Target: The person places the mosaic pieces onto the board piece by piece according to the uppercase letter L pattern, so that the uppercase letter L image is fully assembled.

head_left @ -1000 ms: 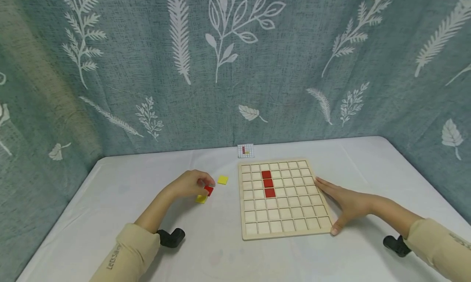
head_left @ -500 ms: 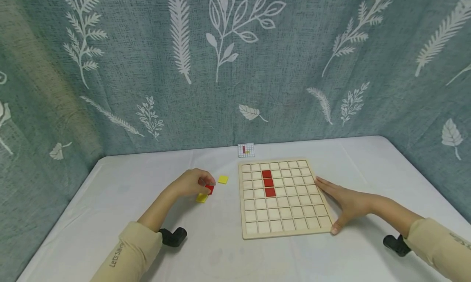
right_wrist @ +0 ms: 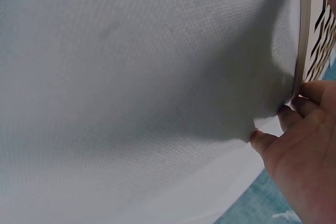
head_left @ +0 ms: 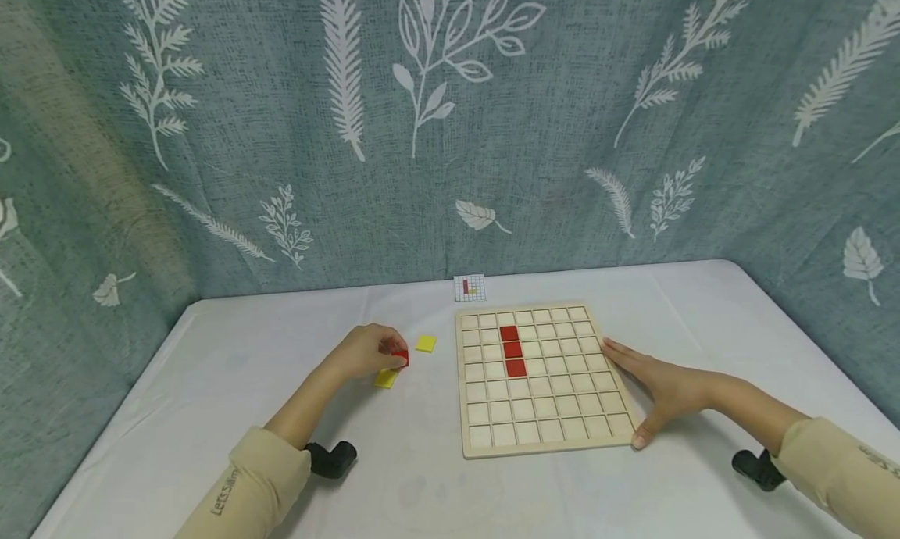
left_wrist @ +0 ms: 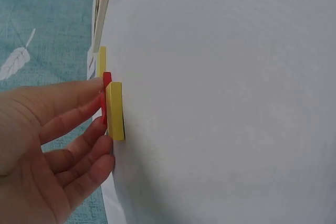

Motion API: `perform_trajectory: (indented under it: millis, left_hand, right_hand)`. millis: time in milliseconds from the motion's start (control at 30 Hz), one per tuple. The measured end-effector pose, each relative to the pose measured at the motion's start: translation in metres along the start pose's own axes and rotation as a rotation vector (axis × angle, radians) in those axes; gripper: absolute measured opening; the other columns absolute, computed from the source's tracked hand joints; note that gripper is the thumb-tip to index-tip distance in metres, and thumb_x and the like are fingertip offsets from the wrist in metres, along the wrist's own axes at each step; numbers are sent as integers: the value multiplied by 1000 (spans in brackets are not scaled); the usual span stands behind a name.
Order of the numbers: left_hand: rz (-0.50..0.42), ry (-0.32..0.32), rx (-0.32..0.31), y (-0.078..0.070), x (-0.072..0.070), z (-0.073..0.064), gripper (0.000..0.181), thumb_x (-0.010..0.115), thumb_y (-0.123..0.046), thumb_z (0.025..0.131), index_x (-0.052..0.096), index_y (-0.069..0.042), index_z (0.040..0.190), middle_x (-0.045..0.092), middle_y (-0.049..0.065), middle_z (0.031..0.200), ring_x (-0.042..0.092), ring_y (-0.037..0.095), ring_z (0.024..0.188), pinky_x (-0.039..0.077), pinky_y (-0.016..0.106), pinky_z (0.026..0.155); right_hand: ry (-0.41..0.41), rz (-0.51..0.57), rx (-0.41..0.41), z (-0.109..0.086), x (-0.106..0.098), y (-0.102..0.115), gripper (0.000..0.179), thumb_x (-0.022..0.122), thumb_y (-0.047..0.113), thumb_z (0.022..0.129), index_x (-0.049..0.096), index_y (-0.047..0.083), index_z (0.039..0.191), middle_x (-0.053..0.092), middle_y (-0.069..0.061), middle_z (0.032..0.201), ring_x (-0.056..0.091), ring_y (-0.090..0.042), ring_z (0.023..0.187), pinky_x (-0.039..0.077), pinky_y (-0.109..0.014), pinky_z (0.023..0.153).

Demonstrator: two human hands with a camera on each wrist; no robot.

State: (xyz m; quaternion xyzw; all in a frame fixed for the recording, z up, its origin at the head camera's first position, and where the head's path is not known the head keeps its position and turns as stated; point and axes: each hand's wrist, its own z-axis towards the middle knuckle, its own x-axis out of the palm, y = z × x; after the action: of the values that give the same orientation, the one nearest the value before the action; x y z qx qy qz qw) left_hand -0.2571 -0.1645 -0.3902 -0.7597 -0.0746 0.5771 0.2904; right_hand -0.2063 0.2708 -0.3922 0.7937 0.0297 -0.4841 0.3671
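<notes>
My left hand (head_left: 367,351) pinches a small red square tile (head_left: 401,356) between thumb and fingertips, left of the board. In the left wrist view the red tile (left_wrist: 106,77) is seen edge-on, behind a yellow tile (left_wrist: 116,111). That yellow square tile (head_left: 385,379) lies just below the left fingers. A second yellow tile (head_left: 426,344) lies apart, toward the board. Three red tiles (head_left: 512,350) form a column in the cells of a wooden grid board (head_left: 544,387). With fingers spread, my right hand (head_left: 664,387) rests against the board's right edge.
Behind the board lies a small card (head_left: 469,288) printed with a grid and red and yellow marks. A white cloth (head_left: 415,484) covers the table. A teal leaf-patterned curtain (head_left: 366,203) hangs at the back and sides. Black wrist mounts (head_left: 332,459) protrude under both forearms.
The red tile in my left hand has risen slightly and tilted, showing more of the yellow tile beneath. The right hand, the board and its three red tiles have stayed in place.
</notes>
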Motion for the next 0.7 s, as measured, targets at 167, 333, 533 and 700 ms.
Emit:
perform_trajectory:
  millis: [167,333,533,700]
  left_hand:
    - [-2,5,-19,1,-1,-2,27,74,-27,77,68,-8,96,61,1,88,53,18,84,46,35,77]
    - [-12,3,-22,3,-2,-3,25,73,-20,78,67,-7,99,62,4,89,56,21,88,47,39,82]
    - [-22,9,-14,4,-2,-4,23,71,-15,77,67,-6,98,62,4,90,56,21,88,47,39,82]
    - [-25,4,-38,3,-1,-2,22,72,-14,76,67,-7,97,61,3,87,54,18,84,46,34,76]
  right_hand:
    - [1,5,0,1,0,-2,132,84,45,52,5,-8,144,-1,-27,150,3,-49,135,13,-61,104]
    - [4,10,-3,1,0,-3,132,85,44,53,5,-8,144,-2,-27,150,2,-49,135,13,-62,104]
    - [4,6,0,1,0,-3,132,84,44,53,5,-7,144,-2,-27,150,3,-49,135,13,-61,104]
    - [1,0,-1,1,0,-3,132,84,45,53,5,-7,144,-1,-28,150,3,-49,135,13,-62,104]
